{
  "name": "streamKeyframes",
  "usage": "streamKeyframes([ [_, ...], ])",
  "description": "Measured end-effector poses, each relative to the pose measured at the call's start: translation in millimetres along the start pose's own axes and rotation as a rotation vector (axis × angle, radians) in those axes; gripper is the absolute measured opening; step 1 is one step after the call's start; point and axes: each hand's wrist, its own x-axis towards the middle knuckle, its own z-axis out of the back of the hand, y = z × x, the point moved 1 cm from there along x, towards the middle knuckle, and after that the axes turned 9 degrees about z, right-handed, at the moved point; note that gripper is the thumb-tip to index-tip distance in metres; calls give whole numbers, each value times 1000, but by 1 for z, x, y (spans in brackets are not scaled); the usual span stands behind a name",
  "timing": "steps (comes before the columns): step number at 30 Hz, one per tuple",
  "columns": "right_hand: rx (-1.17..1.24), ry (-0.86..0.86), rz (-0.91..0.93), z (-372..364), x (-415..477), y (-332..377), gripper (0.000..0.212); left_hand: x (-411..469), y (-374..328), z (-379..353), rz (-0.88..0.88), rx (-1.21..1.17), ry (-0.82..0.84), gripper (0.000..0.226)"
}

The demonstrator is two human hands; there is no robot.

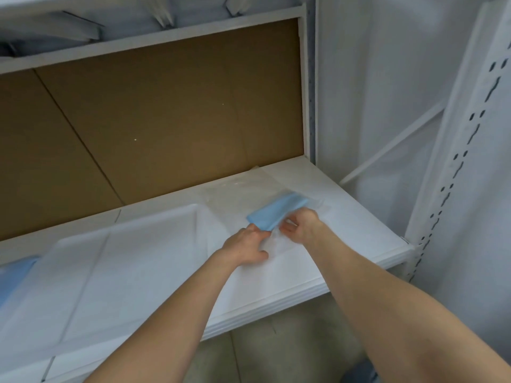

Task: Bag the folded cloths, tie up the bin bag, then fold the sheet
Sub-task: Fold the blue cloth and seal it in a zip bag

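Observation:
A folded light blue cloth lies partly inside a clear plastic bag on the white shelf. My left hand touches the cloth's near end with its fingertips, fingers fairly straight. My right hand has curled fingers pinching the bag's thin film at the opening beside the cloth. A white sheet with fold creases lies spread on the shelf to the left. Motion blur hides the fine finger detail.
Another blue cloth shows at the left edge. Brown cardboard backs the shelf. A white slotted upright and a diagonal brace stand to the right, with a white draped wall behind. Tiled floor lies below the shelf edge.

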Motion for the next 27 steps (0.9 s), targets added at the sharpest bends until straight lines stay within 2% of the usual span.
streamKeyframes([
  [2,-24,34,-17,-3,-6,1,28,-2,0,0,3,5,0,62],
  [5,-201,48,-10,-1,-16,5,20,-6,3,-1,-6,34,2,66],
  [8,-411,-46,122,14,-12,13,11,-7,5,-3,-22,82,2,68],
  [12,-782,-238,349,42,-10,33,28,-9,5,-3,-24,67,51,67],
  [15,-859,-269,391,51,-11,41,39,-14,8,1,-4,45,81,55],
  [17,-854,-235,346,53,-12,39,53,-17,8,2,24,38,55,55],
  [20,-754,-131,268,49,-9,26,63,-20,1,-5,34,63,5,72],
  [24,-402,-72,246,40,-8,21,40,-18,-5,-11,58,73,-113,68],
  [27,-263,-57,246,28,-10,33,21,-16,-4,-5,90,134,-262,49],
])
